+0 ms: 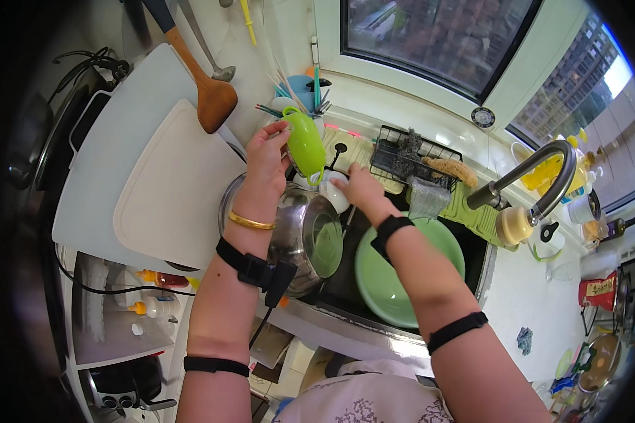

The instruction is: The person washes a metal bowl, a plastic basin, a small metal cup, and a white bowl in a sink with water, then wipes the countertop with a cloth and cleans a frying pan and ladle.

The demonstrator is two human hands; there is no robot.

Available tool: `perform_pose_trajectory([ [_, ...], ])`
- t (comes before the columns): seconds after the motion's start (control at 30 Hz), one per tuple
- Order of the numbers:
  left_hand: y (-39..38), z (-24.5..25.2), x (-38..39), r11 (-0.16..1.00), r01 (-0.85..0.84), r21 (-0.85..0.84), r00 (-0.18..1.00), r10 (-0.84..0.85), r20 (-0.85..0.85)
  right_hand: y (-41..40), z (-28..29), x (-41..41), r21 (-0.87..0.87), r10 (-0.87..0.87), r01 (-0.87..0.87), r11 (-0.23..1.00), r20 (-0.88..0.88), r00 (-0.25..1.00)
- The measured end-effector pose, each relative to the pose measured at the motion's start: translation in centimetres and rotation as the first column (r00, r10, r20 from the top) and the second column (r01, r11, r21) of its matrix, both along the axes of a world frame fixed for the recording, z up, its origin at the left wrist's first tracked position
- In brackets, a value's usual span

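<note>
My left hand holds a lime-green bowl by its edge. The bowl has two loop handles and is tipped on its side above the sink. Below it, my right hand has its thumb and fingers at a white bowl, apparently gripping its edge. A stainless steel pot lies tilted with its base toward the right, partly behind my left forearm. Beside it, a pale green basin sits in the dark sink, partly covered by my right forearm.
A black wire rack holds scrubbers behind the sink. The faucet arches at the right. Cutting boards stand at the left under a hanging wooden spatula. A blue utensil cup stands near the window. A blue-grey scrap lies on the right counter.
</note>
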State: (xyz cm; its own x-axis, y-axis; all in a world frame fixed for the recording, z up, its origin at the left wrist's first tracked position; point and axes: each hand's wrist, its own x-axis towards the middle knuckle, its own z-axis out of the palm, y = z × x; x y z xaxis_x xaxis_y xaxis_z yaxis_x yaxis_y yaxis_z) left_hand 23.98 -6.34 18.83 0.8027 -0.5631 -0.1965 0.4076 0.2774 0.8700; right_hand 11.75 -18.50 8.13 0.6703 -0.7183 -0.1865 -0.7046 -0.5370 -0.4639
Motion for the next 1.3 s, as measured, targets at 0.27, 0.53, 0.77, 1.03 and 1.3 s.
perform_pose_trajectory([
  [0.27,-2.0,-2.2,-4.2,0.99,0.141,0.021,0.99,-0.141,0.02,-1.4,6.0,-7.0,0.813,-0.354,-0.26,0.52,0.483,0.801],
  [0.53,-2.6,-4.7,-11.8,0.894,0.41,0.183,0.884,-0.438,0.16,-0.4,5.5,-10.5,0.896,-0.423,-0.176,0.407,0.356,0.833],
  [0.77,3.1,-2.7,-12.1,0.967,0.127,0.22,0.863,-0.217,0.456,0.4,4.5,-7.2,0.753,-0.289,-0.184,0.632,0.449,0.846],
  [1.03,13.7,-4.0,-17.9,0.827,0.559,0.059,0.819,-0.562,0.119,-1.1,4.9,2.6,0.376,0.341,-0.389,0.841,0.189,0.921],
  [1.3,15.3,-6.6,-18.9,0.784,0.605,0.141,0.787,-0.616,0.047,0.4,3.7,8.2,0.088,0.419,-0.41,0.908,-0.148,0.896],
])
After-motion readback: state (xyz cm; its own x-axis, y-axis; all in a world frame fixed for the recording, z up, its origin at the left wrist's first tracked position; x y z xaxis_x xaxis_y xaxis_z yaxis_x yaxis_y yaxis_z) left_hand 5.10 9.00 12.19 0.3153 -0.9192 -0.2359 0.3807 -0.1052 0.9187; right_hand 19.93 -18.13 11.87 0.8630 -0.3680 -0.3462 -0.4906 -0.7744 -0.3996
